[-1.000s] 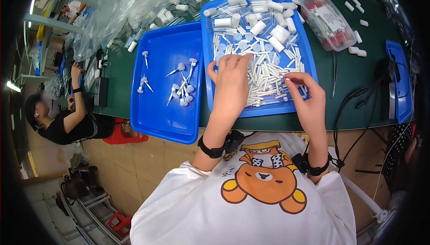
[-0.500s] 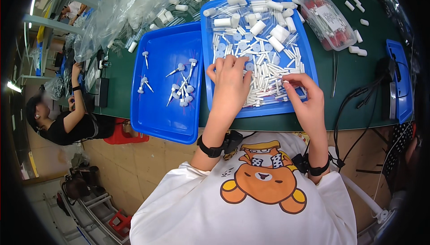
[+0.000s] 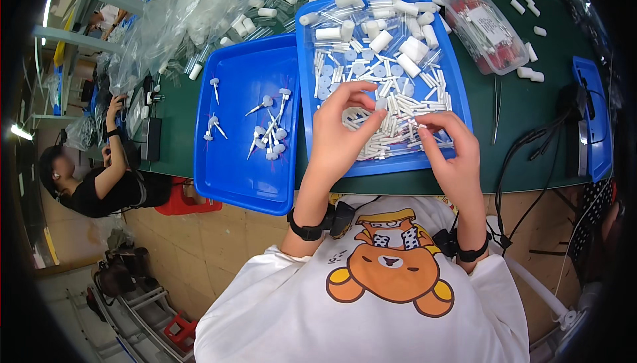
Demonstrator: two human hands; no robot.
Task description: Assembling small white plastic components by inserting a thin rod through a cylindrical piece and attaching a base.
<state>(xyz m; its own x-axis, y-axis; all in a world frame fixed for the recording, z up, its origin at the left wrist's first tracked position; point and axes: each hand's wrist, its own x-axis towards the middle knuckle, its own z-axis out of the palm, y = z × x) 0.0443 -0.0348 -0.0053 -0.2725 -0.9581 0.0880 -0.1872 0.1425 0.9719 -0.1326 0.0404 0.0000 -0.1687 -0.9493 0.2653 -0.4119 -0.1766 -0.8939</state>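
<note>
Over the right-hand blue tray (image 3: 458, 124), my left hand (image 3: 338, 127) pinches a small pale round disc (image 3: 381, 104) between thumb and fingertips. My right hand (image 3: 456, 150) hovers just to its right, thumb and index fingertips pressed together on a small white piece (image 3: 423, 126) that looks like the end of a thin tube. Beneath both hands lies a heap of short thin white tubes (image 3: 398, 114). More pale discs (image 3: 379, 71) are scattered farther back in the tray, with white foam cylinders (image 3: 381, 41) and clear tubes behind them.
At left, another blue tray (image 3: 225, 184) holds several disc-and-tube assemblies (image 3: 265, 131). A clear lidded box (image 3: 484, 31) and tweezers (image 3: 495, 111) lie at right, near black cables (image 3: 531, 137). Plastic bags (image 3: 199, 14) are heaped at the back left. A co-worker (image 3: 99, 177) sits far left.
My left hand has come up from among the discs, rotated toward my right hand, and now carries one disc. My right hand has hardly moved, its fingers still pinched.
</note>
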